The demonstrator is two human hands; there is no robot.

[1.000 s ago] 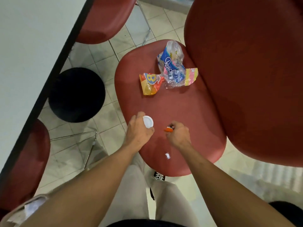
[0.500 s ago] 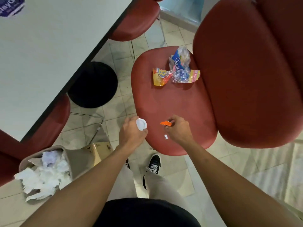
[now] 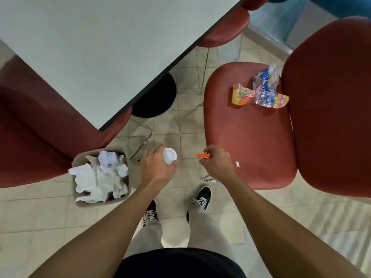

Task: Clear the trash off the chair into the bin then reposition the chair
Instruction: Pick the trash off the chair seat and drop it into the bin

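Observation:
The red chair point(image 3: 249, 141) stands at the right with its backrest further right. On its seat lie a crumpled blue and clear wrapper point(image 3: 266, 87), a yellow-orange wrapper point(image 3: 240, 95) and a tiny white scrap point(image 3: 238, 164) near the front edge. My left hand point(image 3: 158, 169) holds a white lid point(image 3: 170, 155) above the floor, just right of the bin point(image 3: 124, 197). My right hand point(image 3: 216, 163) pinches a small orange wrapper point(image 3: 202, 155) at the seat's front left corner. The beige bin is piled with white crumpled paper point(image 3: 100, 177).
A white table point(image 3: 100, 47) with a dark edge fills the upper left. More red chairs sit at the left point(image 3: 30, 137) and under the table's far side point(image 3: 224, 29). The table's black round base point(image 3: 154, 97) rests on the tiled floor. My shoes point(image 3: 201, 197) stand below.
Both hands have come off the chair seat and moved left with the lid and orange wrapper. The view swung left, bringing the bin fully into sight.

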